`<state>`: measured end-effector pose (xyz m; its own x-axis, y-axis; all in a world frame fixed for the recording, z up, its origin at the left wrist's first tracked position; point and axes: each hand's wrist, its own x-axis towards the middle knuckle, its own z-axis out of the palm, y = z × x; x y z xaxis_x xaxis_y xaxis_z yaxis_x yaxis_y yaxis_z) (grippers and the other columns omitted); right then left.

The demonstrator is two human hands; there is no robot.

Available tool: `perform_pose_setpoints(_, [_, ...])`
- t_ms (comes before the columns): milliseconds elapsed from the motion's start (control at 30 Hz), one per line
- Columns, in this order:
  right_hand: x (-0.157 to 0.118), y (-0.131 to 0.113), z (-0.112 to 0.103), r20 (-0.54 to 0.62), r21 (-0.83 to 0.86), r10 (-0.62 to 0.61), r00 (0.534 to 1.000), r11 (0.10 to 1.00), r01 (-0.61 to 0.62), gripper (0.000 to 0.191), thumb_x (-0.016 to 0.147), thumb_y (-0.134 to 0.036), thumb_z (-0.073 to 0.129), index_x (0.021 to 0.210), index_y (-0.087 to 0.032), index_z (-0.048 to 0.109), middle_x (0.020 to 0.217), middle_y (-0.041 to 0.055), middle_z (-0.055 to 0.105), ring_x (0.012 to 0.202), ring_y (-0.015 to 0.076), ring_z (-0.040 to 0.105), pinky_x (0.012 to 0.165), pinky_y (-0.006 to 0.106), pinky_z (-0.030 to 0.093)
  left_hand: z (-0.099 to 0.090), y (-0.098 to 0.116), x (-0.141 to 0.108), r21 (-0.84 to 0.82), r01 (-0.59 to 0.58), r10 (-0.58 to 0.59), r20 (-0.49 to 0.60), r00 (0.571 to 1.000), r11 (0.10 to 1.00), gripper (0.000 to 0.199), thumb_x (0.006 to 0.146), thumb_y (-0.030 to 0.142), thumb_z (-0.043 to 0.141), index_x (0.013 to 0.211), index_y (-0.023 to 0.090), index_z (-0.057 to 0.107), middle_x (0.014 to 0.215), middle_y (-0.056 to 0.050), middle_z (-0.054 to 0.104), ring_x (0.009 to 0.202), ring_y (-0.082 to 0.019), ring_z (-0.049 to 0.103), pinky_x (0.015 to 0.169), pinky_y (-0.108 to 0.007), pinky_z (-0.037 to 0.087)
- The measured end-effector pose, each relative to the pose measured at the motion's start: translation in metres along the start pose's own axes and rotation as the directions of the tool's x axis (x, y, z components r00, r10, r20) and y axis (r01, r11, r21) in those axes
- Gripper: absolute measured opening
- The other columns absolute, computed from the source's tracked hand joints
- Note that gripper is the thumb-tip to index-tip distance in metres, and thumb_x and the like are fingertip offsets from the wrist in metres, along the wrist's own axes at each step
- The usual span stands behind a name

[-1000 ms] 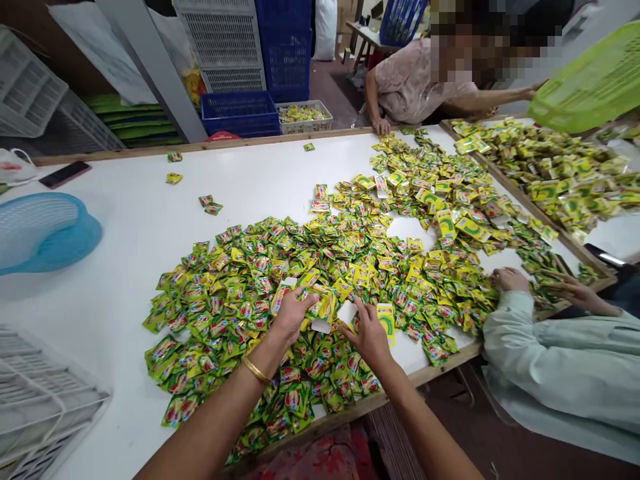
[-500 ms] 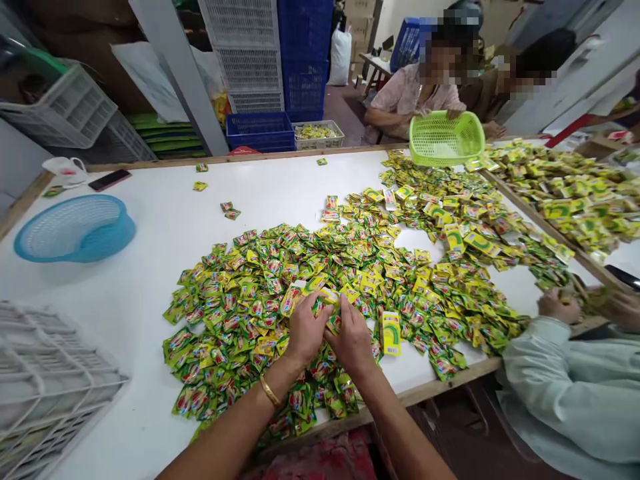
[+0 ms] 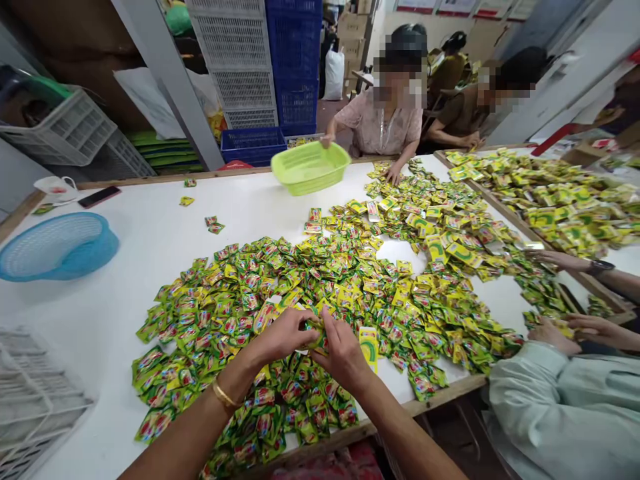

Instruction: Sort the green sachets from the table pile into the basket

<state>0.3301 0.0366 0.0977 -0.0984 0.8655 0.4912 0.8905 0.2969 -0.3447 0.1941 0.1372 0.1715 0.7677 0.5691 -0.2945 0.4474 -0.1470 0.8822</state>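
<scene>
Both my hands meet over a broad heap of small green and yellow packets. My left hand is closed, its fingers pinching a small green-yellow packet. My right hand is closed at the other side of that packet, thumb and fingers against it. The fingers partly hide what is between them, so I cannot tell whether it is one packet or several. Just right of my right hand lies a flat yellow carton. Another carton with a white flap rests on the heap behind my left hand.
A blue basket and white crate stand left. Across the table, a person holds a lime-green basket and touches packets. At right, a co-worker's hands work by a wooden divider before piled yellow cartons.
The person opposite has moved the lime-green basket leftward and put a hand on the packets. My view has shifted slightly right. My hands stay together over the heap.
</scene>
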Motion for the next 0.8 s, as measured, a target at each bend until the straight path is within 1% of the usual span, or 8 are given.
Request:
perform_pose_setpoints(133, [-0.008,-0.002,0.002,0.018,0.019,-0.010,1.000,1.000,0.010,0.083,0.086,-0.028,0.050,0.149,-0.008,0.001,0.109,0.0168,0.060,0.092,0.0255,0.056,0.079,0.037,0.049,0.010,0.003,0.002,0.021,-0.028,0.028,0.039,0.999,0.999,0.026,0.066,0.017,0.047,0.074,0.016,0.072,0.072,0.000,0.066,0.067,-0.014,0.050,0.062,-0.021,0.039])
perform_pose_setpoints(233, [-0.009,0.002,-0.004,0.011,0.014,-0.008,1.000,1.000,0.008,0.083,0.087,-0.030,0.051,0.149,-0.007,0.000,0.109,0.0165,0.061,0.095,0.0254,0.056,0.081,0.037,0.047,0.018,-0.001,0.006,-0.063,-0.022,0.020,-0.026,0.999,0.998,0.022,0.066,0.019,0.049,0.068,0.015,0.071,0.071,-0.001,0.066,0.070,-0.015,0.053,0.067,-0.022,0.041])
perform_pose_setpoints(367, [-0.006,0.016,-0.018,0.114,-0.072,0.047,0.992,0.997,-0.039,0.090,0.082,-0.034,0.059,0.150,-0.014,0.004,0.121,0.0157,0.057,0.103,0.0273,0.055,0.093,0.046,0.037,0.022,-0.009,0.011,-0.229,0.119,-0.163,-0.181,0.970,0.966,0.026,0.066,0.022,0.054,0.082,0.014,0.072,0.071,-0.001,0.065,0.064,-0.013,0.050,0.061,-0.022,0.041])
perform_pose_setpoints(433, [-0.008,0.025,-0.021,0.164,-0.117,0.090,0.982,0.991,-0.071,0.092,0.077,-0.035,0.064,0.150,-0.019,0.010,0.125,0.0141,0.055,0.105,0.0287,0.053,0.098,0.051,0.031,0.023,-0.013,0.013,-0.327,0.177,-0.243,-0.175,0.954,0.928,0.028,0.064,0.025,0.056,0.084,0.013,0.071,0.061,0.001,0.059,0.055,-0.010,0.044,0.054,-0.021,0.037])
perform_pose_setpoints(500, [-0.011,0.031,-0.022,0.192,-0.132,0.122,0.974,0.986,-0.097,0.092,0.074,-0.033,0.067,0.149,-0.021,0.016,0.121,0.0119,0.057,0.100,0.0283,0.053,0.093,0.048,0.037,0.024,-0.016,0.015,-0.401,0.205,-0.285,-0.149,0.947,0.893,0.029,0.063,0.028,0.057,0.084,0.013,0.070,0.056,0.003,0.053,0.050,-0.009,0.038,0.050,-0.021,0.033])
perform_pose_setpoints(633, [-0.012,0.031,-0.017,0.205,-0.107,0.132,0.970,0.988,-0.112,0.082,0.069,-0.022,0.065,0.144,-0.020,0.030,0.101,0.0087,0.060,0.089,0.0251,0.053,0.073,0.035,0.048,0.024,-0.020,0.018,-0.381,0.154,-0.265,-0.258,0.929,0.912,0.032,0.058,0.030,0.058,0.085,0.016,0.067,0.070,-0.001,0.062,0.061,-0.013,0.048,0.060,-0.025,0.039])
perform_pose_setpoints(700, [-0.011,0.028,-0.011,0.191,-0.086,0.153,0.969,0.987,-0.139,0.079,0.066,-0.021,0.063,0.139,-0.020,0.035,0.100,0.0083,0.060,0.089,0.0249,0.055,0.074,0.034,0.050,0.021,-0.023,0.019,-0.314,0.113,-0.216,-0.316,0.924,0.943,0.029,0.059,0.033,0.057,0.080,0.017,0.067,0.077,-0.003,0.065,0.072,-0.018,0.055,0.069,-0.028,0.042])
perform_pose_setpoints(800, [-0.009,0.026,0.004,0.179,-0.029,0.223,0.958,0.975,-0.222,0.077,0.061,-0.023,0.063,0.134,-0.022,0.040,0.103,0.0077,0.060,0.091,0.0241,0.058,0.075,0.033,0.052,0.015,-0.030,0.022,-0.240,0.086,-0.159,-0.307,0.938,0.967,0.030,0.061,0.042,0.054,0.073,0.018,0.068,0.076,-0.005,0.066,0.078,-0.023,0.057,0.074,-0.032,0.043])
